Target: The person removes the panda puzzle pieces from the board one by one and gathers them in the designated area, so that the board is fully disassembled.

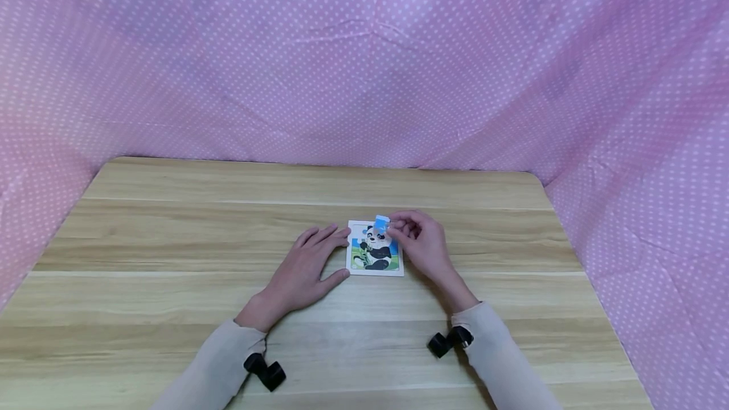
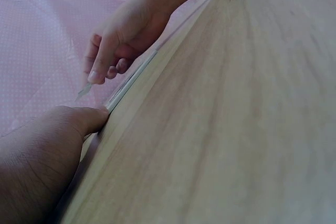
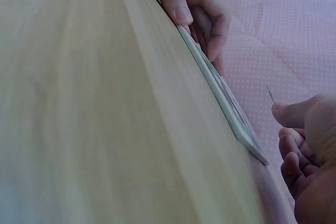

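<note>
A small panda jigsaw puzzle (image 1: pixel 376 257) in a white frame lies flat on the wooden table. Along its left edge rests my left hand (image 1: pixel 304 269), fingers extended and thumb touching the lower left corner. Between thumb and fingertips, my right hand (image 1: pixel 423 242) pinches a blue puzzle piece (image 1: pixel 382 223) just above the puzzle's upper right part. In the right wrist view the piece (image 3: pixel 270 93) shows as a thin sliver, held off the puzzle board (image 3: pixel 226 103). The left thumb (image 2: pixel 94 119) presses the board's edge in the left wrist view.
The wooden table (image 1: pixel 199 239) extends around the puzzle on every side. A pink cloth with white dots (image 1: pixel 364 68) hangs behind the table and along its sides. Black straps with small blocks sit on the left cuff (image 1: pixel 264 372) and the right cuff (image 1: pixel 450 340).
</note>
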{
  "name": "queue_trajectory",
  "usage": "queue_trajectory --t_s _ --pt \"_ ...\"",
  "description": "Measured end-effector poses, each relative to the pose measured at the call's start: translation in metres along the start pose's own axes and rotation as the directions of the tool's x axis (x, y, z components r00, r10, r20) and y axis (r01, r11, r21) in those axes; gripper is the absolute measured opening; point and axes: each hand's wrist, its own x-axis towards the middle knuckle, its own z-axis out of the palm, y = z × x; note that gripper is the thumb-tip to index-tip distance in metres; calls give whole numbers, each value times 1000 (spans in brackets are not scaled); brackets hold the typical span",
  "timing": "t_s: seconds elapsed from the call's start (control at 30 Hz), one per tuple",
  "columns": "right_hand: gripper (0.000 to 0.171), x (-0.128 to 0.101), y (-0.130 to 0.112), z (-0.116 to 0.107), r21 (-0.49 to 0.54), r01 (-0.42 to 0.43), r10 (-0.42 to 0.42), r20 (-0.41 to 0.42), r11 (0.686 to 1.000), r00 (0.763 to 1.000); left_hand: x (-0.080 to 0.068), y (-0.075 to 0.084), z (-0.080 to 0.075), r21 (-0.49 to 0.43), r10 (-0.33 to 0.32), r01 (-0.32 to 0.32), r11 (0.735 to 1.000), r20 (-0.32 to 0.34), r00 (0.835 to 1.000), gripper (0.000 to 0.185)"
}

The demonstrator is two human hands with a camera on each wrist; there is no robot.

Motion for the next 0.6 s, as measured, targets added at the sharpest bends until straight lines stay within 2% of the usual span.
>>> queue_trajectory --t_s 0.4,0.6 --pt "26 -1 12 -25 -46 56 -56 6 997 998 0 0 0 -1 6 -6 1000 -6 1000 57" --pt "27 0 18 -36 -56 44 -45 -21 997 999 0 0 -2 -8 5 -5 1000 -1 1000 58"
